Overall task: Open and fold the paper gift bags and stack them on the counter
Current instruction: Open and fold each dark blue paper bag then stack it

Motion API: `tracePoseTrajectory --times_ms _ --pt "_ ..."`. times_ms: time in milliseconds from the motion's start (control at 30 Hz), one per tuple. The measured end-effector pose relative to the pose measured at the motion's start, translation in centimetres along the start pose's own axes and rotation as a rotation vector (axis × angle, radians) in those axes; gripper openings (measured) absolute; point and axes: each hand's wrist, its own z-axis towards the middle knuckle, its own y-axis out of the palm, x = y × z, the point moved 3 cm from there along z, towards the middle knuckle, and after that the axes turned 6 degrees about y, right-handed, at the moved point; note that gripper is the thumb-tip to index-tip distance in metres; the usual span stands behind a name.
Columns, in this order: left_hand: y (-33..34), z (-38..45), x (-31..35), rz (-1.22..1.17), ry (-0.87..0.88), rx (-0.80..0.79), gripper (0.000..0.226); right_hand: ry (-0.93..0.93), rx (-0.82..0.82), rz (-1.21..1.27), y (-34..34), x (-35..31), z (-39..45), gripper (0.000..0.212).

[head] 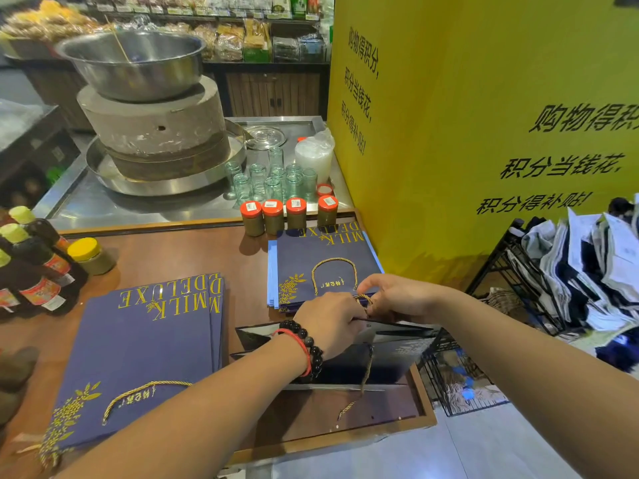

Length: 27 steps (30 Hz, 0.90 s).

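A navy paper gift bag (387,361) stands opened up at the counter's front right, mouth toward me, one gold rope handle dangling inside. My left hand (328,323) grips its far top rim. My right hand (397,297) pinches the gold rope handle at that same rim. A flat stack of navy bags (138,344) printed "MILK DELUXE" lies at the front left. A second flat stack (325,261) lies just behind my hands.
The wooden counter (179,257) carries dark sauce bottles (31,271) at left, a yellow-lidded jar (90,255) and several orange-lidded jars (288,216) at the back. Behind stand a stone mill (152,122) and glass jars. A yellow wall (484,133) and a wire rack (518,281) are at right.
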Motion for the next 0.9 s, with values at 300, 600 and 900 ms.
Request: tracePoseTrajectory --times_ms 300,600,900 --pt "0.0 -0.1 0.0 -0.004 0.012 0.006 0.023 -0.060 -0.016 0.023 -0.2 0.2 -0.2 0.043" --pt "0.1 0.0 0.2 0.006 0.025 0.000 0.023 -0.095 -0.024 -0.027 0.4 0.1 -0.4 0.033" --pt "-0.2 0.1 0.4 0.060 -0.039 -0.029 0.025 -0.138 0.063 -0.047 0.2 -0.1 -0.8 0.019"
